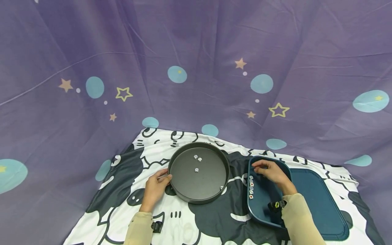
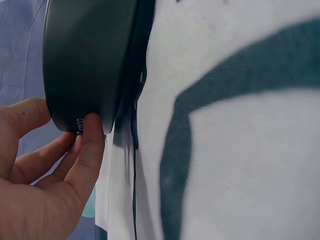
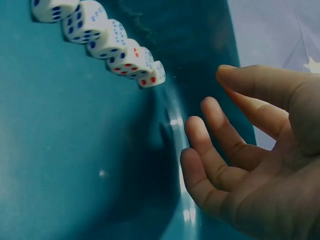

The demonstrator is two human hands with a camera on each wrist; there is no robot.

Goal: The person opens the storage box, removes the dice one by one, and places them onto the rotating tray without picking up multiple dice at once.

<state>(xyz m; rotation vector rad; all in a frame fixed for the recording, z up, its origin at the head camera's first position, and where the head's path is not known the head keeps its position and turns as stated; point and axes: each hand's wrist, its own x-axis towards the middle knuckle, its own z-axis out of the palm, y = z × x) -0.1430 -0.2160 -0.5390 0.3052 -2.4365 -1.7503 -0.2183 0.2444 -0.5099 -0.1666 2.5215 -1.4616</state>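
Note:
My left hand (image 1: 155,190) grips the left side of a round dark grey pan (image 1: 199,195), its thumb at the rim. In the left wrist view, fingertips press against the pan's outer wall (image 2: 90,65). Several white dice lie in the pan, one of them a die (image 1: 196,170) near the middle. On the right, my right hand (image 1: 271,173) hovers over a blue tray (image 1: 263,211), fingers loosely bent and holding nothing. Along the tray's left wall stands a row of dice (image 1: 251,187). The right wrist view shows the row's end die (image 3: 152,75) apart from the fingertips.
A flat blue lid-like panel (image 1: 321,204) lies right of the tray, partly behind the right forearm. White and dark cartoon-print cloth (image 1: 180,221) covers the table. Behind it hangs a purple curtain (image 1: 196,41) with stars and blue ovals.

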